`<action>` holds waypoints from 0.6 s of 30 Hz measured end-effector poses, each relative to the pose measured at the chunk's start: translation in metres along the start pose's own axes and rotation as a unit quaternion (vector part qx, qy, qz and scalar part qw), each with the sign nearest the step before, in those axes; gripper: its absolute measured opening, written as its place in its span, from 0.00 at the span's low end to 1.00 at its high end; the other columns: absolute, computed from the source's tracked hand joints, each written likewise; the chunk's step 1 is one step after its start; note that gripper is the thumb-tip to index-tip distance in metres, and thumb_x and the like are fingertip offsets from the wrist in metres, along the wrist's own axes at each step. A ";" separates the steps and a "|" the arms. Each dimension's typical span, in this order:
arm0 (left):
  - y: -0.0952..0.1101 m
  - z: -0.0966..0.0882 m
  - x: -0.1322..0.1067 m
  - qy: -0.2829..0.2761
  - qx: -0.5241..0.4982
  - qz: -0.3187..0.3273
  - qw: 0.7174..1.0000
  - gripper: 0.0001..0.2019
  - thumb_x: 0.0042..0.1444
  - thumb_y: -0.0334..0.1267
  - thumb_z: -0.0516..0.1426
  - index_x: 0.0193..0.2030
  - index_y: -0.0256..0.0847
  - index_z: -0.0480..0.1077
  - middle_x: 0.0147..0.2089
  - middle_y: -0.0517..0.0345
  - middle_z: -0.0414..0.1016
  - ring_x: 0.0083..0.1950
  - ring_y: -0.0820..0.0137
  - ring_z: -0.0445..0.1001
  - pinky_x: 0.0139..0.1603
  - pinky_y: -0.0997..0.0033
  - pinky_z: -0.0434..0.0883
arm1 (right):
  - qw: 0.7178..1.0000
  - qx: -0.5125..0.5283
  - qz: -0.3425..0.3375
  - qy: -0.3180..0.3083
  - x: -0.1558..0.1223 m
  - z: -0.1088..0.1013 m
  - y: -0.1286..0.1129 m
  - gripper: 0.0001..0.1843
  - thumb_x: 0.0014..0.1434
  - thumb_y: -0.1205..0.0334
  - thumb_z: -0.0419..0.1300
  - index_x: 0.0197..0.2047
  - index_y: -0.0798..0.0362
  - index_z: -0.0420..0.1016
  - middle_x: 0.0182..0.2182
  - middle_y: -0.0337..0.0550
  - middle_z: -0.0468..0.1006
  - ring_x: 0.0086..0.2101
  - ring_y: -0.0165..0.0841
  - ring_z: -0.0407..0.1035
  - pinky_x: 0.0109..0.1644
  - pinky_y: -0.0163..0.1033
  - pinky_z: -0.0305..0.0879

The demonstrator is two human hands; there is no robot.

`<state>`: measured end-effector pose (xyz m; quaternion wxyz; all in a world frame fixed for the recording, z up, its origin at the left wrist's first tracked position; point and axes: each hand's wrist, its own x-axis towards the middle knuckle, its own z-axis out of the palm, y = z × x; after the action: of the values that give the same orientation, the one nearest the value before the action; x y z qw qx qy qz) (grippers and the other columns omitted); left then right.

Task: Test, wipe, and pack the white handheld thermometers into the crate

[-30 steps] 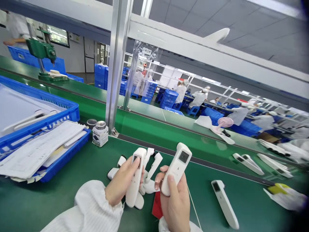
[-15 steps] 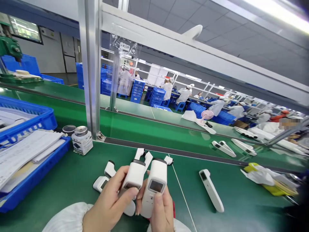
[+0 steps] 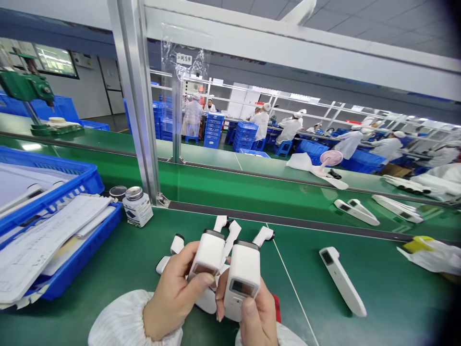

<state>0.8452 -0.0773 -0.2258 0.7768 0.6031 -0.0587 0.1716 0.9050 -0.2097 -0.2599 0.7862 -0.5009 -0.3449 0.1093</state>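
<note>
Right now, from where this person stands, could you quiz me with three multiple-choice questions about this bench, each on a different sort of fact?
1. Where is the small metal-lidded jar? A) in a hand B) on the green bench beside the blue tray C) on the floor
2. How many white handheld devices are in the person's hands? A) one B) three C) two
3. How does the white device lying alone on the right sit? A) screen up B) screen down C) on end

1 B: it stands just right of the tray.
2 C: the left hand holds one, the right hand another.
3 A: its dark screen shows on top.
</note>
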 end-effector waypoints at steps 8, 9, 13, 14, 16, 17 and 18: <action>-0.002 -0.002 0.008 0.130 0.000 -0.141 0.981 0.17 0.61 0.52 0.53 0.36 0.38 0.67 0.25 0.59 0.69 0.25 0.72 0.68 0.27 0.74 0.68 | 0.993 0.059 0.100 -0.027 0.009 0.004 0.004 0.28 0.65 0.41 0.42 0.47 0.54 0.71 0.25 0.43 0.73 0.18 0.30 0.63 0.24 0.39 0.63; -0.002 -0.002 0.009 0.136 -0.049 -0.166 0.975 0.19 0.61 0.54 0.51 0.36 0.37 0.67 0.26 0.58 0.70 0.25 0.71 0.69 0.28 0.72 0.69 | 0.988 0.087 0.130 -0.011 0.011 0.006 0.004 0.29 0.65 0.41 0.40 0.47 0.54 0.70 0.25 0.43 0.73 0.18 0.29 0.63 0.23 0.38 0.63; 0.002 -0.001 0.015 0.111 -0.215 -0.241 0.940 0.20 0.63 0.53 0.47 0.36 0.36 0.67 0.30 0.52 0.71 0.29 0.64 0.73 0.31 0.63 0.73 | 0.957 0.181 0.224 0.039 0.021 0.010 -0.002 0.29 0.65 0.41 0.40 0.44 0.54 0.73 0.23 0.41 0.72 0.17 0.29 0.62 0.21 0.35 0.61; 0.004 -0.002 0.016 0.093 -0.239 -0.248 0.934 0.20 0.64 0.52 0.46 0.37 0.35 0.67 0.31 0.51 0.70 0.28 0.63 0.73 0.31 0.60 0.73 | 0.948 0.200 0.245 0.042 0.023 0.011 -0.004 0.28 0.65 0.42 0.41 0.44 0.54 0.73 0.24 0.42 0.73 0.17 0.29 0.62 0.20 0.34 0.61; 0.005 -0.003 0.017 0.060 -0.272 -0.253 0.927 0.21 0.64 0.51 0.44 0.38 0.35 0.67 0.32 0.51 0.69 0.28 0.62 0.73 0.30 0.55 0.73 | 0.931 0.236 0.276 0.037 0.027 0.010 -0.008 0.25 0.65 0.45 0.43 0.42 0.54 0.74 0.28 0.44 0.73 0.20 0.29 0.63 0.20 0.33 0.61; 0.005 -0.004 0.018 0.050 -0.281 -0.254 0.924 0.21 0.65 0.51 0.43 0.38 0.35 0.67 0.32 0.51 0.69 0.28 0.61 0.73 0.30 0.54 0.73 | 0.925 0.249 0.285 0.031 0.029 0.009 -0.010 0.25 0.65 0.46 0.43 0.40 0.54 0.75 0.29 0.45 0.73 0.21 0.29 0.64 0.21 0.33 0.61; 0.005 -0.005 0.018 0.046 -0.287 -0.257 0.922 0.22 0.65 0.50 0.42 0.38 0.34 0.67 0.33 0.51 0.69 0.28 0.60 0.74 0.31 0.53 0.74 | 0.922 0.257 0.288 0.026 0.029 0.008 -0.011 0.26 0.66 0.47 0.42 0.39 0.55 0.76 0.29 0.45 0.73 0.22 0.29 0.64 0.22 0.33 0.62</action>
<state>0.8599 -0.0678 -0.2170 0.9359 0.3400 0.0870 -0.0308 0.9193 -0.1939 -0.2355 0.8314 -0.3624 -0.1253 0.4022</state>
